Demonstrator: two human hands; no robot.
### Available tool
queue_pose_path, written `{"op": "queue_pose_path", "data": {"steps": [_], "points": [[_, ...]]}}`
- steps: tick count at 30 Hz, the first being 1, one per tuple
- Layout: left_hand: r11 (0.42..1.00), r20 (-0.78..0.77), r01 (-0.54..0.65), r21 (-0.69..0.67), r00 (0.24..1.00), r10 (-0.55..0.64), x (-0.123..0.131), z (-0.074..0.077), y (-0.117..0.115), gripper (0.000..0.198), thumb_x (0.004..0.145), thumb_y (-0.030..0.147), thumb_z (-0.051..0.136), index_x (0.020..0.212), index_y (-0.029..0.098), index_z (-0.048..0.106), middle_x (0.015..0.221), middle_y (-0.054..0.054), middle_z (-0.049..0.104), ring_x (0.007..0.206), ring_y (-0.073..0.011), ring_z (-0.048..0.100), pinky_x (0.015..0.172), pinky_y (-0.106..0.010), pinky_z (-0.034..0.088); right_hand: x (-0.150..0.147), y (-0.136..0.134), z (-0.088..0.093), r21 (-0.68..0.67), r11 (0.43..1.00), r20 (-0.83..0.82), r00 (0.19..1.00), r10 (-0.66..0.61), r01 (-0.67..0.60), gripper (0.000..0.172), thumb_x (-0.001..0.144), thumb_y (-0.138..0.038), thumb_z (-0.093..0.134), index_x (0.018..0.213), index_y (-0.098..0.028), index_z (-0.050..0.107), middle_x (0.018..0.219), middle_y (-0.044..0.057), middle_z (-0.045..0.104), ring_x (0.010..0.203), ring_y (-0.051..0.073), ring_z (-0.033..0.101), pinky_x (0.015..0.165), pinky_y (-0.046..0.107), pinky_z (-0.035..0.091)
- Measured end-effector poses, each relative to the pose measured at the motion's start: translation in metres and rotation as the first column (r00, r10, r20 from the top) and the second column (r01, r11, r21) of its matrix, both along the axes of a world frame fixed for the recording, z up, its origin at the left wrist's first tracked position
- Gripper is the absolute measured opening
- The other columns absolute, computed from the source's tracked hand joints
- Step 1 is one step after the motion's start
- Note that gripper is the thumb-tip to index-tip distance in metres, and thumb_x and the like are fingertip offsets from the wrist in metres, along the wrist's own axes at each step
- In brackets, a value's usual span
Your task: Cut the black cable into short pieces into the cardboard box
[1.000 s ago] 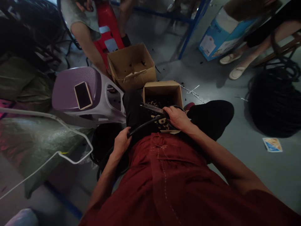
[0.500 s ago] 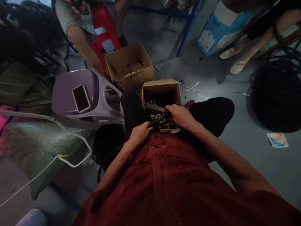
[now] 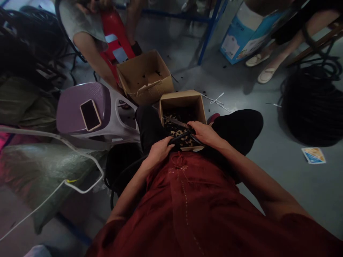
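My left hand grips a black cable close to where it meets the scissors. My right hand is closed around a pair of metal scissors, whose blades point left over an open cardboard box. The box rests at my lap, with leopard-print material inside or across it. My fingers hide the scissor handles. The cable's far end trails down past my left hand to a dark heap beside my left leg.
A second open carton stands just beyond. A phone lies on a purple-and-white plastic stool at left. A large black cable coil sits at right. A seated co-worker's arm and another person's legs are nearby.
My left hand has moved up and right toward the box, bringing the black cable closer to the scissors. My right hand has stayed nearly still, and the view has shifted slightly.
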State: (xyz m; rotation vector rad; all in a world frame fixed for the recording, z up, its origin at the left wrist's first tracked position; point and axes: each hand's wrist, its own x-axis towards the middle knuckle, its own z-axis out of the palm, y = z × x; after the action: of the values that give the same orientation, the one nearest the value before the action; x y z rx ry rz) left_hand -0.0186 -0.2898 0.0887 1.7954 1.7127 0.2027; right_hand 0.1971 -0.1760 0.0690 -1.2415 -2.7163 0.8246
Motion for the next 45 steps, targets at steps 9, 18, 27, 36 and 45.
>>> {"op": "queue_pose_path", "data": {"steps": [9, 18, 27, 36, 45], "points": [[0.988, 0.386, -0.149, 0.027, 0.914, 0.127, 0.017, -0.006, 0.02, 0.028, 0.09, 0.027, 0.045, 0.113, 0.017, 0.058, 0.104, -0.004, 0.066, 0.093, -0.0148, 0.06, 0.083, -0.024, 0.044, 0.017, 0.007, -0.018, -0.29, 0.877, -0.256, 0.852, -0.456, 0.382, 0.045, 0.071, -0.026, 0.058, 0.115, -0.02, 0.05, 0.091, 0.004, 0.062, 0.08, 0.019, 0.06, 0.076, 0.034, 0.047], [0.993, 0.475, -0.117, -0.016, 0.873, 0.11, 0.03, -0.002, 0.026, 0.026, 0.085, 0.024, 0.05, 0.108, 0.017, 0.059, 0.101, -0.002, 0.064, 0.093, -0.015, 0.057, 0.085, -0.025, 0.043, 0.005, -0.034, -0.018, -0.883, 0.443, -0.388, 0.291, -0.875, 0.155, 0.044, 0.067, -0.047, 0.064, 0.097, -0.025, 0.042, 0.077, -0.004, 0.056, 0.063, 0.012, 0.058, 0.059, 0.027, 0.05], [0.989, 0.521, -0.075, -0.127, 0.843, 0.131, 0.036, -0.005, 0.025, 0.032, 0.085, 0.027, 0.051, 0.113, 0.015, 0.06, 0.101, -0.004, 0.066, 0.086, -0.015, 0.06, 0.079, -0.024, 0.045, -0.002, -0.035, -0.019, -0.778, 0.56, -0.482, 0.303, -0.822, 0.284, 0.042, 0.066, -0.038, 0.065, 0.1, -0.027, 0.042, 0.083, -0.005, 0.049, 0.059, 0.009, 0.053, 0.057, 0.026, 0.047], [0.955, 0.591, -0.248, -0.165, 0.75, 0.297, 0.03, -0.025, 0.032, 0.037, 0.086, 0.029, 0.047, 0.116, 0.014, 0.062, 0.078, -0.002, 0.064, 0.061, -0.0101, 0.05, 0.059, -0.02, 0.041, 0.0, -0.036, -0.01, -0.598, 0.728, -0.481, 0.576, -0.661, 0.336, 0.041, 0.079, -0.045, 0.055, 0.112, -0.024, 0.043, 0.097, 0.003, 0.059, 0.075, 0.015, 0.062, 0.071, 0.032, 0.051], [0.868, 0.759, -0.436, -0.239, 0.473, 0.447, 0.012, -0.046, 0.037, 0.049, 0.081, 0.04, 0.054, 0.122, 0.013, 0.06, 0.062, 0.003, 0.05, 0.05, -0.0057, 0.035, 0.049, -0.018, 0.03, 0.031, -0.058, -0.035, -0.495, 0.797, -0.2, 0.847, -0.492, 0.346, 0.046, 0.08, -0.051, 0.053, 0.114, -0.02, 0.049, 0.086, 0.003, 0.063, 0.072, 0.017, 0.06, 0.068, 0.032, 0.048]]}}
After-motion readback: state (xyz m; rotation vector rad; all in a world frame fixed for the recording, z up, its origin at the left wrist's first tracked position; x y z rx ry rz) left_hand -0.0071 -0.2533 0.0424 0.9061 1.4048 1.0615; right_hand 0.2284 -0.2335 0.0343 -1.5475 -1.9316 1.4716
